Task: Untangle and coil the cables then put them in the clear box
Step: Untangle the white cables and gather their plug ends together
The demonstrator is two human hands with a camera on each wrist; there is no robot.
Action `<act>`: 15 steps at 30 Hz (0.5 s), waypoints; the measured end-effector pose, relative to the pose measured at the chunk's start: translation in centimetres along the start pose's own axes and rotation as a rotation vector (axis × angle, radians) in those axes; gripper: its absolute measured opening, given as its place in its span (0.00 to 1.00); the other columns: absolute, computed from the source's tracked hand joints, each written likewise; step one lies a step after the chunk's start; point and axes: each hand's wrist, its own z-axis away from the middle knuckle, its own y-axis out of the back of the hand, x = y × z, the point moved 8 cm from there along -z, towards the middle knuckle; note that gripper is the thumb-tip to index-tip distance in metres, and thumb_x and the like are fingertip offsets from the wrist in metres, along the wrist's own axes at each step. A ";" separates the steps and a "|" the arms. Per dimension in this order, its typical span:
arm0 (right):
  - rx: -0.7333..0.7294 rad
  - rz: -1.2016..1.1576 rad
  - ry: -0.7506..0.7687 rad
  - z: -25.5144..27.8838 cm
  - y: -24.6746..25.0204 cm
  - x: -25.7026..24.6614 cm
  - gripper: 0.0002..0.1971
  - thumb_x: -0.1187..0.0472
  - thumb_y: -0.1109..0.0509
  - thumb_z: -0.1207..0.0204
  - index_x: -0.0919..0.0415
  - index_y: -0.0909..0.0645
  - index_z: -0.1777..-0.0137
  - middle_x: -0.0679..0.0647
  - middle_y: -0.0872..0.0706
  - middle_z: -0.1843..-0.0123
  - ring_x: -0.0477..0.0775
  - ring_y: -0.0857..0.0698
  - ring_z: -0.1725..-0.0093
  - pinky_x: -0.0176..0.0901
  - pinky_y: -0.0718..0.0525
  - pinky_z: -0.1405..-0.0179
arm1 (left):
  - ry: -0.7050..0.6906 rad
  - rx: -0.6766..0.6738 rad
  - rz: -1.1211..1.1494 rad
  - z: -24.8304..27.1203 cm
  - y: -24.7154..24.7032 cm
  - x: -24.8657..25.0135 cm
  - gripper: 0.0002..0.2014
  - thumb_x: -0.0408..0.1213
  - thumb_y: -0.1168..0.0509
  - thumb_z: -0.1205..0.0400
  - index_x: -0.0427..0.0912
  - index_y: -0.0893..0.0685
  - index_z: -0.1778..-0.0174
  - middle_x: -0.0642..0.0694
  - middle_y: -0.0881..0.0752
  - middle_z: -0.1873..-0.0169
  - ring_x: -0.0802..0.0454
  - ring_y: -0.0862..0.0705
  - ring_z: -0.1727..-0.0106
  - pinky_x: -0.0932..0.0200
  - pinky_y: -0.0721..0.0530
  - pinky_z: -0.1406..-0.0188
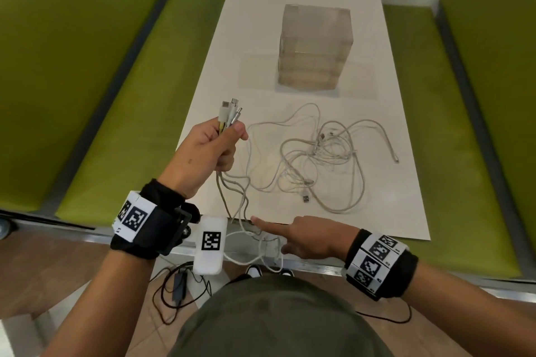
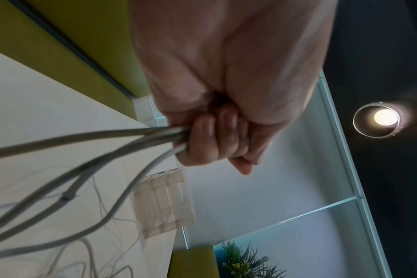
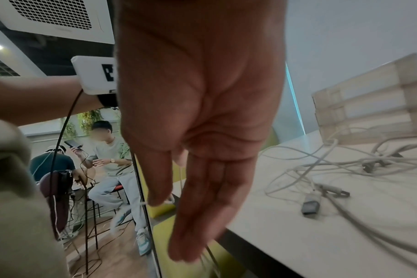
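My left hand is raised over the table's near left corner and grips a bundle of white cable ends, whose connectors stick up out of the fist. In the left wrist view the curled fingers wrap several grey-white cables. These cables run down over the near table edge. My right hand is at that edge with its index finger stretched out, touching the hanging strands; its fingers look straight. A loose tangle of white cables lies mid-table. The clear box stands behind it.
The narrow white table runs between green benches on both sides. A USB plug lies near the front. Black leads trail on the floor below. Seated people show in the right wrist view.
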 end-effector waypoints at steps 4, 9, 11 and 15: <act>0.108 -0.080 0.031 0.8 1.8 0.4 0.26 0.48 0.41 0.16 0.37 0.43 0.20 0.50 0.13 0.69 0.47 0.15 0.65 0.38 0.22 0.53 | -0.001 0.004 0.015 0.1 0.2 0.0 0.11 0.40 0.40 0.15 0.40 0.22 0.61 0.56 0.39 0.81 0.57 0.42 0.80 0.64 0.40 0.80; 0.417 -0.018 -0.106 0.7 5.4 2.3 0.13 0.54 0.42 0.16 0.52 0.22 0.36 0.52 0.12 0.50 0.53 0.16 0.49 0.43 0.24 0.55 | 0.006 -0.009 0.029 0.1 -0.4 0.1 0.12 0.41 0.40 0.15 0.39 0.22 0.61 0.56 0.39 0.80 0.57 0.42 0.80 0.63 0.41 0.80; 0.430 0.026 -0.180 0.3 5.5 4.1 0.11 0.58 0.41 0.17 0.55 0.21 0.39 0.54 0.17 0.44 0.57 0.17 0.46 0.46 0.22 0.54 | -0.001 0.004 0.024 0.2 -0.6 0.3 0.11 0.41 0.41 0.16 0.39 0.22 0.60 0.56 0.38 0.80 0.57 0.42 0.80 0.63 0.40 0.79; 0.306 0.129 -0.302 -0.3 4.4 8.1 0.20 0.71 0.39 0.22 0.56 0.25 0.32 0.57 0.25 0.38 0.60 0.21 0.43 0.44 0.29 0.58 | -0.005 0.008 0.023 0.3 -0.7 0.3 0.08 0.42 0.38 0.16 0.41 0.23 0.58 0.55 0.37 0.78 0.56 0.40 0.78 0.64 0.38 0.78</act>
